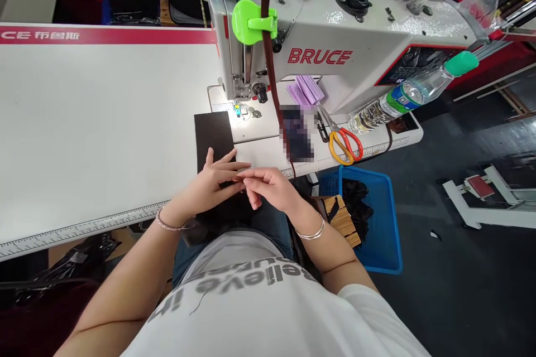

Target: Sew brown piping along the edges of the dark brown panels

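A strip of dark fabric (pixel 214 134) lies on the white sewing table in front of the needle area and hangs over the front edge toward my lap. Over it is my left hand (pixel 213 179), palm down, its fingers spread. My right hand (pixel 268 185) meets the left fingertips with its thumb and forefinger pinched together. Whatever is in that pinch, if anything, is too small to make out. Just beyond the cloth stands the sewing machine (pixel 318 33), its lamp lighting the needle plate (pixel 247 114).
Right of the needle lie purple slips (pixel 305 91), a blurred dark object (pixel 298 136) and scissors (pixel 345 145) with orange and red handles. A water bottle (pixel 402 100) leans near the machine's base. Below is a blue basket (pixel 387 217) holding dark cloth. A ruler strip (pixel 84 228) edges the table.
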`<state>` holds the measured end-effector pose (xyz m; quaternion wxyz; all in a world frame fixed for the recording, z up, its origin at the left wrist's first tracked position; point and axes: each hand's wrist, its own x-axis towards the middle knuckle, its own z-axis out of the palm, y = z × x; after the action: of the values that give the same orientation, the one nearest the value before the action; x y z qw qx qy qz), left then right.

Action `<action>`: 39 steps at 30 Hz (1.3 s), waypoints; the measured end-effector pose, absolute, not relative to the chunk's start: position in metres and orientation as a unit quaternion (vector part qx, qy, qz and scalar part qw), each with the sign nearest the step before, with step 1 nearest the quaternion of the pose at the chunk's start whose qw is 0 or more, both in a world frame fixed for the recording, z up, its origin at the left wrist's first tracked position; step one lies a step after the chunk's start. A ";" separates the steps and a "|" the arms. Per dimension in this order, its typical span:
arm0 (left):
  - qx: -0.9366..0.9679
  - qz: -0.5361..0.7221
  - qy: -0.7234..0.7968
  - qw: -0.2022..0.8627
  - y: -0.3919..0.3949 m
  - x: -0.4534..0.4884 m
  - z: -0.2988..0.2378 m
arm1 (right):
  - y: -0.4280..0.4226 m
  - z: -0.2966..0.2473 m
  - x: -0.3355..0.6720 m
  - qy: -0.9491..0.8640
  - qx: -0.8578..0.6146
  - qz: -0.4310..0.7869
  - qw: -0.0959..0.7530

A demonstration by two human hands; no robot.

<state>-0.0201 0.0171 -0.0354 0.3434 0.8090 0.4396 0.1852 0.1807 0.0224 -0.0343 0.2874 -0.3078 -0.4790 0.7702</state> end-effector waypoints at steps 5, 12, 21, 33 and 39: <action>0.762 0.264 0.469 0.360 0.018 -0.026 -0.043 | 0.019 -0.024 0.185 -0.508 -0.257 0.779 0.263; 0.724 0.322 0.502 0.346 0.020 -0.034 -0.045 | -0.005 -0.028 0.278 -0.525 -0.224 0.794 0.208; 0.796 0.217 0.458 0.330 0.017 -0.024 -0.038 | -0.010 -0.036 0.248 -0.457 -0.327 0.791 0.244; 0.729 0.366 0.423 0.395 0.018 -0.038 -0.043 | 0.002 -0.033 0.156 -0.653 -0.371 0.587 0.302; 0.707 0.384 0.449 0.390 0.020 -0.033 -0.047 | -0.008 -0.045 0.153 -0.742 -0.385 0.481 0.264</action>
<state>-0.0331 0.0197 -0.0470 0.3896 0.7068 0.4490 0.3835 0.1526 -0.0076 -0.0451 0.2644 -0.3847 -0.7419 0.4813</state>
